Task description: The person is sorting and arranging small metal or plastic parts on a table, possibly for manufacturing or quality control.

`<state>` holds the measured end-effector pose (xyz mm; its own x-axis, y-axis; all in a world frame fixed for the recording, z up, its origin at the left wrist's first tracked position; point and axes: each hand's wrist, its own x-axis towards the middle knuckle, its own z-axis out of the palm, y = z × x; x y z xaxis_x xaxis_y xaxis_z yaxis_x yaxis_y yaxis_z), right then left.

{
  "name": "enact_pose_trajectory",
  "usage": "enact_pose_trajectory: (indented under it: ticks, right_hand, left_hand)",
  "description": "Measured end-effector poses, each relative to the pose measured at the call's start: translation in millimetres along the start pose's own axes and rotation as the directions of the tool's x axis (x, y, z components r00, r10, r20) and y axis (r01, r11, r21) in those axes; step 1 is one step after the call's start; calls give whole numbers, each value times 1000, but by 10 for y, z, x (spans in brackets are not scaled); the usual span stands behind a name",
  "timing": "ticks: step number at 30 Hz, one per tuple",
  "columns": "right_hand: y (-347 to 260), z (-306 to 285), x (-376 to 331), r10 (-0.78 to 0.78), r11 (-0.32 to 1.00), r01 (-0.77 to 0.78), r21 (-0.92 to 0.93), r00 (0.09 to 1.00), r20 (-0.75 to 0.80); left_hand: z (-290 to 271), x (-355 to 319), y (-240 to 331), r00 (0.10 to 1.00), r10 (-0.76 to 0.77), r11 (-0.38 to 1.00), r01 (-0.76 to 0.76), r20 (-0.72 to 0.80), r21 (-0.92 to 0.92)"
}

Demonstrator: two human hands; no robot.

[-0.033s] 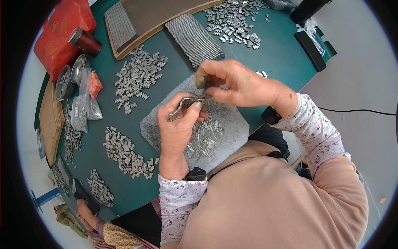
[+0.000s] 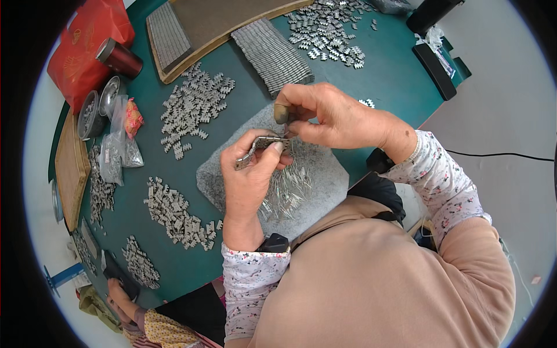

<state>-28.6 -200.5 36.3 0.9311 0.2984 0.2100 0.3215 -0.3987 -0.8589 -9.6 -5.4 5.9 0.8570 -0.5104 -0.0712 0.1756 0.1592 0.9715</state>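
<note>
Left hand (image 2: 248, 184) grips link strip (image 2: 259, 143); right hand (image 2: 336, 119), two o'clock, can't tell if gripping. Slack hold might drop strip.

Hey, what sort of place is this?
Probably a hand-assembly workshop: piles of small metal pieces sit on a green table, thin pins lie on a grey mat, and the left hand holds a metal strip.
</note>
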Motion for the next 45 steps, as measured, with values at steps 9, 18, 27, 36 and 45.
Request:
enact_pose_trajectory:
  ticks: [9, 18, 27, 36, 45]
  right_hand:
    - [31, 35, -10, -4, 999, 5, -40, 1000, 23]
    - [35, 24, -32, 6, 999, -5, -39, 1000, 18]
    - [-98, 106, -43, -203, 933, 225, -280, 974, 104]
    - [-114, 217, -123, -121, 960, 110, -259, 992, -29]
    - [-39, 246, -176, -140, 949, 96, -300, 982, -126]
  left_hand:
    - [-2, -2, -7, 1000, 3, 1000, -4, 18, 21]
    - [7, -1, 2, 999, -2, 999, 1, 32, 39]
    - [1, 13, -86, 996, 80, 986, -86, 48, 145]
    - [6, -2, -96, 995, 69, 990, -77, 69, 121]
    - [15, 9, -95, 998, 31, 991, -37, 51, 132]
